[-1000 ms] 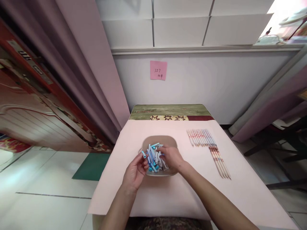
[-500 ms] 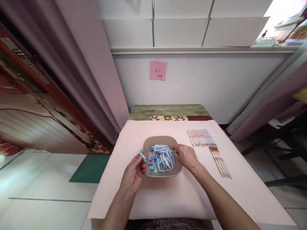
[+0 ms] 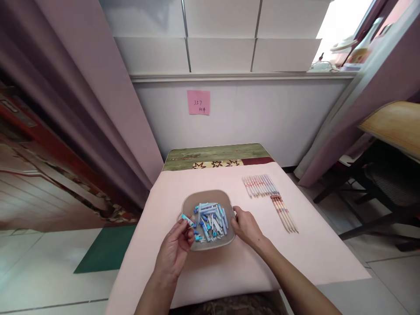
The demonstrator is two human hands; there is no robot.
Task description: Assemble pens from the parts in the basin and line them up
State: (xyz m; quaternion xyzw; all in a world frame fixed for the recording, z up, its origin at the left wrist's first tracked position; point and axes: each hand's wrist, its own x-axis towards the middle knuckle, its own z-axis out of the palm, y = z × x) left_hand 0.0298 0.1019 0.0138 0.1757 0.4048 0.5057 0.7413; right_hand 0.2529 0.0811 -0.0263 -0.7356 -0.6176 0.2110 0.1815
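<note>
- Left grip (image 3: 176, 246), palm up, pinches a blue tube (image 3: 188, 220) at its fingertips.
- Right grip (image 3: 248, 226), back upward, clasps the bin (image 3: 197, 197) rim to its left.

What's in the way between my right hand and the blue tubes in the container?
Just the right wall of the container, where your right hand holds the rim. Its top is open, and nothing visible covers the blue tubes.
</note>
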